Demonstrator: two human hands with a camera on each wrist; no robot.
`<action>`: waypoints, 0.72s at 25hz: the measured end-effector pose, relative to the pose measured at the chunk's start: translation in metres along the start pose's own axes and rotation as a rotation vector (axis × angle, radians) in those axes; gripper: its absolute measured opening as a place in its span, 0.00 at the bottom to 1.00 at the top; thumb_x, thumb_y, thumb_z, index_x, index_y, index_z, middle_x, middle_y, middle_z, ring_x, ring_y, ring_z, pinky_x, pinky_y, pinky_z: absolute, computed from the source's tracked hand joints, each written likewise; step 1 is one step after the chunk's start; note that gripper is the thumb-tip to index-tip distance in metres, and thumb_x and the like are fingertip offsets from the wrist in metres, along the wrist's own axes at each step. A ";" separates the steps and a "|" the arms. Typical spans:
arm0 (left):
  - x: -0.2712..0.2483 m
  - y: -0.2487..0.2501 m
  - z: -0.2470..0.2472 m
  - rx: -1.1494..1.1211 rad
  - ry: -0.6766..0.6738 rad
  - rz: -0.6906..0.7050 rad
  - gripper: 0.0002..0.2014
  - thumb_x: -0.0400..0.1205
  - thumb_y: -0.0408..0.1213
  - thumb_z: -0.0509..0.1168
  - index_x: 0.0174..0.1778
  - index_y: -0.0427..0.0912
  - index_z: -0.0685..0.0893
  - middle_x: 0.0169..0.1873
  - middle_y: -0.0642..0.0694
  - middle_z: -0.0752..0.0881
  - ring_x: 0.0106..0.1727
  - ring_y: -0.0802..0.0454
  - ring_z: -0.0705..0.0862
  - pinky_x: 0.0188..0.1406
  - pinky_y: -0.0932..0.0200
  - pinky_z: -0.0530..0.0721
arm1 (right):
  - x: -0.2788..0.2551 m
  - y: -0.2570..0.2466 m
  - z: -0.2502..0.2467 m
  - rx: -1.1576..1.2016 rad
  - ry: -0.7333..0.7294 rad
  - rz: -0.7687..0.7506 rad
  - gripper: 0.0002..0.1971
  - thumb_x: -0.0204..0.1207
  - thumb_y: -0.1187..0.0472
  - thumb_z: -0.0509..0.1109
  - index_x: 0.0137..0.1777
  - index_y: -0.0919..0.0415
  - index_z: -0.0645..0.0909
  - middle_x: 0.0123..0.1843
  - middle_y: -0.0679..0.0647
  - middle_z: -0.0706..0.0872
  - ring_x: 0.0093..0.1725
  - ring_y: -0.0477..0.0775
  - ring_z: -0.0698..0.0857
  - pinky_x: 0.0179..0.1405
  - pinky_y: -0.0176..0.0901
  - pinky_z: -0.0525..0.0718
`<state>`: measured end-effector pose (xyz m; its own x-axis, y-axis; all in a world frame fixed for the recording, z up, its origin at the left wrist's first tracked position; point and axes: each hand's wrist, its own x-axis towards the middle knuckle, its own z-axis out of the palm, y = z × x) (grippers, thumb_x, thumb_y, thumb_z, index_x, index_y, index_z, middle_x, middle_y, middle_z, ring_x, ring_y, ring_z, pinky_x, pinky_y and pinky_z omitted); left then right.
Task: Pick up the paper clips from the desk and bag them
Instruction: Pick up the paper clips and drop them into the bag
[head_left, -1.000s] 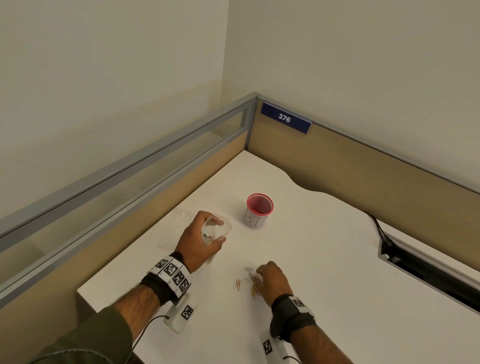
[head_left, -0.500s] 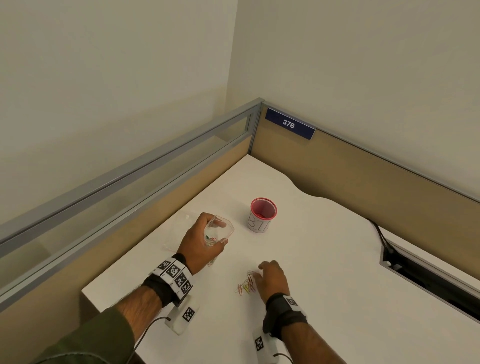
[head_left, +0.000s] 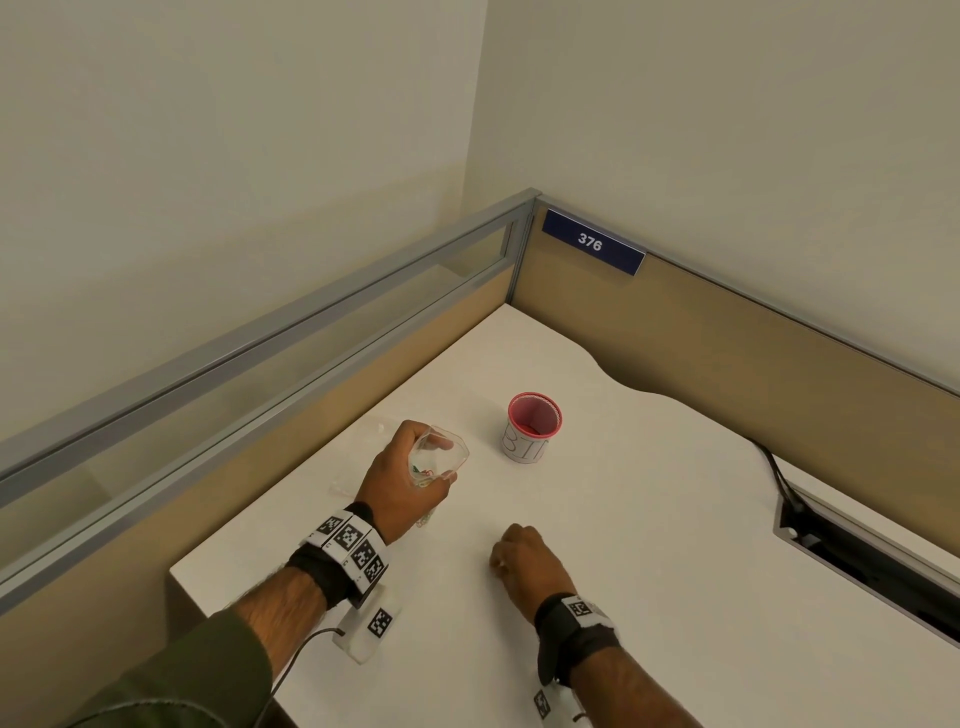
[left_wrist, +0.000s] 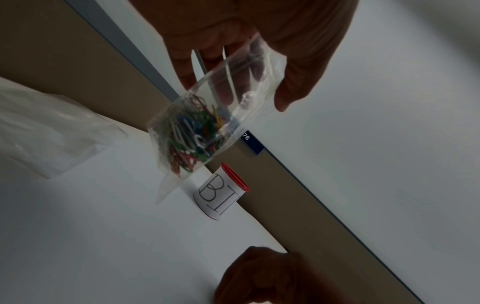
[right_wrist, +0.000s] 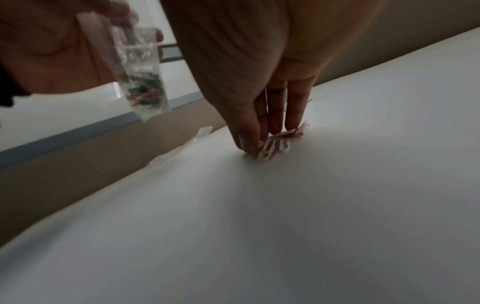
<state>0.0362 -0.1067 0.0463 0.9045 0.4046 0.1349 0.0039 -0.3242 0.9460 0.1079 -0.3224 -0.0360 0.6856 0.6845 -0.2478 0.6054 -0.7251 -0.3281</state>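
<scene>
My left hand holds a small clear plastic bag above the white desk, its mouth held open toward me. In the left wrist view the bag hangs with several coloured paper clips bunched at its bottom. My right hand is down on the desk in front of me, to the right of the bag. In the right wrist view my thumb and fingertips pinch a small bunch of red and white paper clips against the desk. From the head view these clips are hidden under the hand.
A red-rimmed paper cup marked "BI" stands beyond my hands. A flat clear plastic sheet or bag lies left of my left hand. Partition walls bound the desk at left and back. A cable slot opens at right.
My right hand has closed over the loose clips that lay beside its fingers, and they no longer show in the head view. The left hand keeps holding the bag in about the same place.
</scene>
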 end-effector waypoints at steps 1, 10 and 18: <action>0.000 0.000 0.001 -0.005 0.000 0.001 0.21 0.74 0.31 0.76 0.60 0.47 0.77 0.59 0.57 0.85 0.66 0.57 0.82 0.59 0.60 0.84 | -0.002 0.006 -0.006 0.050 0.030 0.034 0.11 0.76 0.64 0.65 0.56 0.56 0.83 0.60 0.52 0.80 0.62 0.56 0.77 0.58 0.41 0.78; 0.000 0.000 0.005 -0.006 -0.015 -0.007 0.21 0.74 0.32 0.76 0.59 0.48 0.77 0.59 0.56 0.85 0.67 0.56 0.82 0.61 0.56 0.86 | -0.013 0.012 -0.019 0.035 -0.130 0.141 0.29 0.68 0.52 0.77 0.69 0.52 0.76 0.63 0.52 0.74 0.64 0.55 0.71 0.62 0.49 0.80; 0.000 0.001 0.004 -0.001 -0.024 -0.002 0.21 0.74 0.32 0.76 0.59 0.48 0.77 0.59 0.56 0.85 0.67 0.57 0.82 0.61 0.56 0.86 | 0.002 -0.002 -0.004 -0.122 -0.017 0.172 0.10 0.79 0.69 0.60 0.55 0.62 0.80 0.57 0.59 0.79 0.56 0.61 0.79 0.45 0.46 0.76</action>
<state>0.0378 -0.1100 0.0459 0.9144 0.3847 0.1255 0.0055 -0.3219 0.9467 0.1097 -0.3195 -0.0321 0.7767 0.5503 -0.3065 0.5253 -0.8344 -0.1670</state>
